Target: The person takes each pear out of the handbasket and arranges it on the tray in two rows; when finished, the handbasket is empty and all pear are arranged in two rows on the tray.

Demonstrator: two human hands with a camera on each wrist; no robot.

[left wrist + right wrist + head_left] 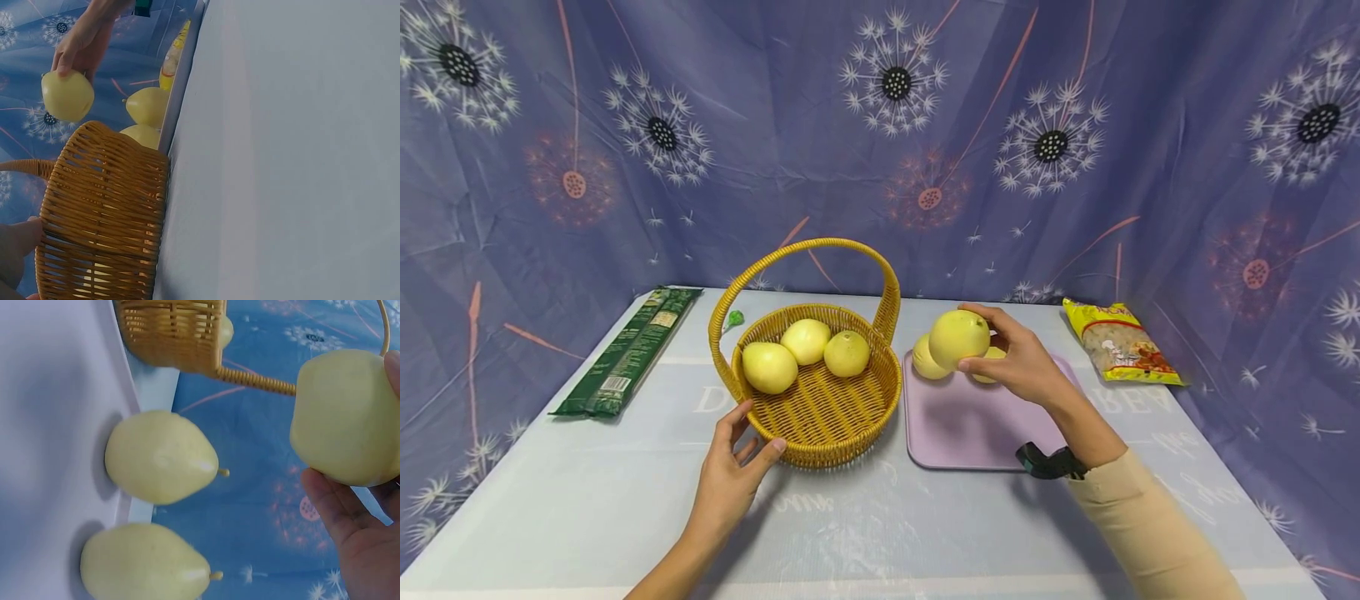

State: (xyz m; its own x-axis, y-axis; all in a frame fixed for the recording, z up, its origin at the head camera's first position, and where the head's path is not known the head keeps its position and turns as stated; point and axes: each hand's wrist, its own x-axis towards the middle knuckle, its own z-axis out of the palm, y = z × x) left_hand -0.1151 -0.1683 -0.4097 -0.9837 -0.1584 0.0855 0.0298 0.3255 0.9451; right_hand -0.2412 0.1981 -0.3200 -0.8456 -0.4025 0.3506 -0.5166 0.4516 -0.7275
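My right hand (1018, 354) holds a pale yellow pear (958, 337) between thumb and fingers, raised above a lilac tray (962, 442). In the right wrist view the held pear (347, 419) is at the right, while two more pears (159, 456) sit upright on the tray. Three pears (770, 367) lie inside a golden wicker basket (820, 457) with a tall arched handle (808, 243). With thumb and forefinger apart, my left hand (730, 467) touches the basket's near left rim. Its other fingers are partly hidden.
A long green packet (632, 354) lies at the table's left. A yellow snack bag (1120, 342) is at the back right. Behind the basket handle sits a small green object (734, 318). A patterned purple cloth (805, 150) hangs along the back edge.
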